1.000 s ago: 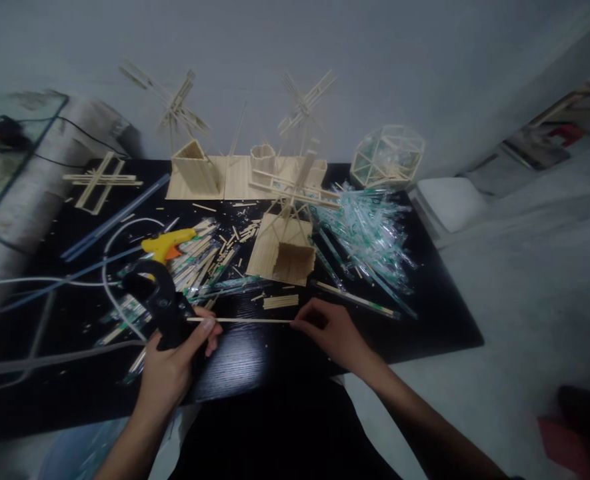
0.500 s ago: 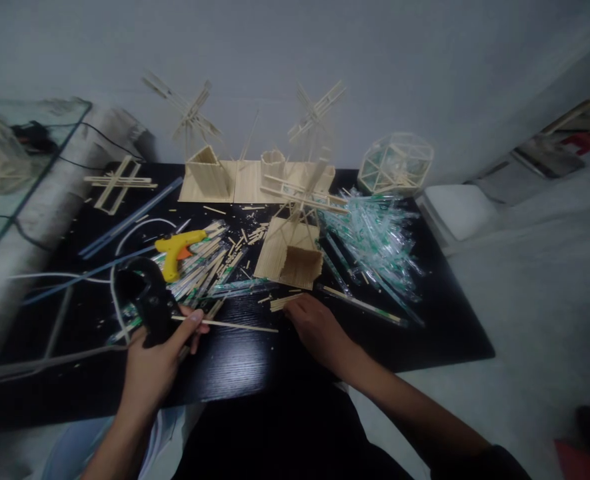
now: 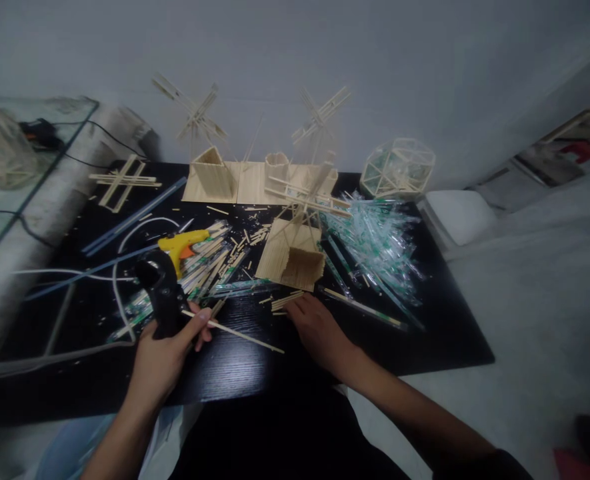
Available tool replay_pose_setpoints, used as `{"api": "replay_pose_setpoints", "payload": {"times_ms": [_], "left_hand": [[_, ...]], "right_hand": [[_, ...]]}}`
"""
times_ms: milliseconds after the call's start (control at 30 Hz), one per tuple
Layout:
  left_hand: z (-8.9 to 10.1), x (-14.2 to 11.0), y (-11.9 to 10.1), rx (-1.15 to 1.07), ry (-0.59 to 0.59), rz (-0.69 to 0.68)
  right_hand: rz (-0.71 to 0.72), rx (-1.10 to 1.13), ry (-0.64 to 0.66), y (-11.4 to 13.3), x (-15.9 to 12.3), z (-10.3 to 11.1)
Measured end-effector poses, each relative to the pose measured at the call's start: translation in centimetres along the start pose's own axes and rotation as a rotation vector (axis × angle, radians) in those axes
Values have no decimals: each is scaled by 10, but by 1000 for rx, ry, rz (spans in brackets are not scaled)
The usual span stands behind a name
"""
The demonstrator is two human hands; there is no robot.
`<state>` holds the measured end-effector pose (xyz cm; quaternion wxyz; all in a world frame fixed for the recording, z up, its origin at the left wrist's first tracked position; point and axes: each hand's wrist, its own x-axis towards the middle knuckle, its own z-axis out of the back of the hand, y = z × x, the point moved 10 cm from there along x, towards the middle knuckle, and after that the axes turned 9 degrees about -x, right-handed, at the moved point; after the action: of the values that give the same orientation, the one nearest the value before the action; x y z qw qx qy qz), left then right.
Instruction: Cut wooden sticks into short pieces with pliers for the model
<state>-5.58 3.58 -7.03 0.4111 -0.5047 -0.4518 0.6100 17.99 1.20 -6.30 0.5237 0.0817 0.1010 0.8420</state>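
Note:
My left hand [image 3: 167, 353] is closed around a black tool [image 3: 161, 293] with a curved, looped top. Between its thumb and fingers it also pinches a thin wooden stick [image 3: 247, 337], which slants down to the right over the black table. My right hand [image 3: 317, 327] has its fingers curled together at the right end of a small row of short wooden sticks [image 3: 285, 303]; the fingertips are partly hidden. Just beyond it stands a windmill-like stick model [image 3: 302, 267] on a wooden base. A yellow glue gun [image 3: 177, 248] lies behind the black tool.
Loose sticks and cut bits [image 3: 235, 250] litter the middle of the black table [image 3: 225, 373]. Clear wrappers [image 3: 379, 233] are heaped at right. More stick models [image 3: 209, 177] line the wall, beside a geometric stick frame [image 3: 399, 167]. A white cable [image 3: 117, 287] loops at left.
My left hand has shifted slightly right, and the long stick's free end now points lower. My right hand stays at the short sticks. The whole view has moved a little.

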Motion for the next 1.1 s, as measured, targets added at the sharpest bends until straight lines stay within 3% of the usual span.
{"api": "replay_pose_setpoints", "payload": {"times_ms": [167,300,400,533,667,900,1100], "left_hand": [[-8,5,3,-41,60,69],[-18,10,-9,4,82,49],[-35,15,-23,72,151,19],[-65,18,-49,170,261,-90],[-90,21,-66,235,310,-175],[-127,21,-88,345,368,-363],[-154,0,-102,308,461,-420]], "right_hand": [[-2,11,35,5,-3,2],[-68,447,29,-1,-4,14],[-162,756,119,-4,-3,12],[-225,1021,265,5,-6,-1],[-260,1208,295,9,-8,-11],[-293,1190,154,-15,-8,-13],[-309,843,-63,-46,-9,14]]}}
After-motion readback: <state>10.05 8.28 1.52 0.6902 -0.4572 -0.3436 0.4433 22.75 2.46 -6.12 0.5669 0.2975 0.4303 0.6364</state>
